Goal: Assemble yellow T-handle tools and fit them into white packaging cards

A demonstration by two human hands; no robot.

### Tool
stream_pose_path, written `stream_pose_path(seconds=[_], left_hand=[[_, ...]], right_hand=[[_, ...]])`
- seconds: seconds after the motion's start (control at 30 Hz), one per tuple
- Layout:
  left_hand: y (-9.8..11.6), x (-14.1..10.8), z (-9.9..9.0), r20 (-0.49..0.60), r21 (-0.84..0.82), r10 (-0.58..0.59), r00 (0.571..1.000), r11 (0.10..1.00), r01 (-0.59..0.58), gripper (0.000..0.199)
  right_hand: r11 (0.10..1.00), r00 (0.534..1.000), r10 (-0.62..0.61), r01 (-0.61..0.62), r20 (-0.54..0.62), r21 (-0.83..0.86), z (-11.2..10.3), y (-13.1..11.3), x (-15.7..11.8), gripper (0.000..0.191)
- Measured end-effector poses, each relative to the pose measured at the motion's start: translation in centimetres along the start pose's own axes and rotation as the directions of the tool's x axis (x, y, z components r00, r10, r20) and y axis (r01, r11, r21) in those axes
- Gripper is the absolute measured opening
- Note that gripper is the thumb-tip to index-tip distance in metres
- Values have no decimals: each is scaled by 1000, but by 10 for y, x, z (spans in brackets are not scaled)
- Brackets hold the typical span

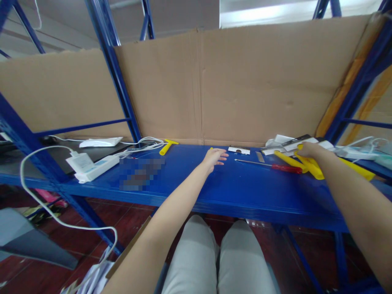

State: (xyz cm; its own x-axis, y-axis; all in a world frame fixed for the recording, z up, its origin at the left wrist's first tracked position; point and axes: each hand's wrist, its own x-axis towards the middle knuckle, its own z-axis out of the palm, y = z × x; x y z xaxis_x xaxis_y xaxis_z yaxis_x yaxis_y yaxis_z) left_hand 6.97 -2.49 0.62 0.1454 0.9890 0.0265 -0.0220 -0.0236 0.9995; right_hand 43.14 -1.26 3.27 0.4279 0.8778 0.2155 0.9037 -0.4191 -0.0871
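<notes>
My left hand (213, 159) is over the middle of the blue shelf, its fingers stretched out to the right. A tiny yellow spot shows just behind it, too small to name. At the right, my right hand (308, 150) is closed around a yellow plastic tool (312, 168); the fingers partly hide it, and its exact kind cannot be made out. Beside that hand lie another yellow piece (288, 159) and a screwdriver with a red handle (286, 168), its shaft pointing left. A small flat metal strip (260, 157) and a white card (239, 150) lie between the hands.
A yellow T-shaped tool (167, 147) lies at the shelf's back left. Further left are a white power strip (97, 168) with a plugged-in adapter (80, 163) and loose cables. Cardboard (245, 81) walls the back. Blue posts (118, 81) stand at both sides.
</notes>
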Motion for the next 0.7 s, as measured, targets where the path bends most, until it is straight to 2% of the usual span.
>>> stream_pose_path(seconds=[0.07,0.1,0.2,0.4,0.53,0.7], left_hand=[[1,-1,-1,3,18,4,1000,1000,-4,12],[1,-1,-1,2,22,4,1000,1000,-4,12],[2,-2,0,-5,14,2,1000,1000,-2,10],[3,-1,0,-68,-43,23,997,999,-26,8],[4,4,-5,-179,-96,23,984,995,-40,10],[9,13,-18,-370,-229,-55,927,973,-34,20]], right_hand=[[993,992,74,-64,106,-96,-1,-5,-5,50],[989,988,107,-93,115,-119,-2,-8,-8,51],[980,984,149,-135,94,-143,-6,-14,-18,50],[980,984,145,-129,102,-149,-12,-20,-25,49],[981,986,140,-125,93,-148,-18,-24,-30,47],[986,997,81,-77,18,-147,-21,-37,-45,46]])
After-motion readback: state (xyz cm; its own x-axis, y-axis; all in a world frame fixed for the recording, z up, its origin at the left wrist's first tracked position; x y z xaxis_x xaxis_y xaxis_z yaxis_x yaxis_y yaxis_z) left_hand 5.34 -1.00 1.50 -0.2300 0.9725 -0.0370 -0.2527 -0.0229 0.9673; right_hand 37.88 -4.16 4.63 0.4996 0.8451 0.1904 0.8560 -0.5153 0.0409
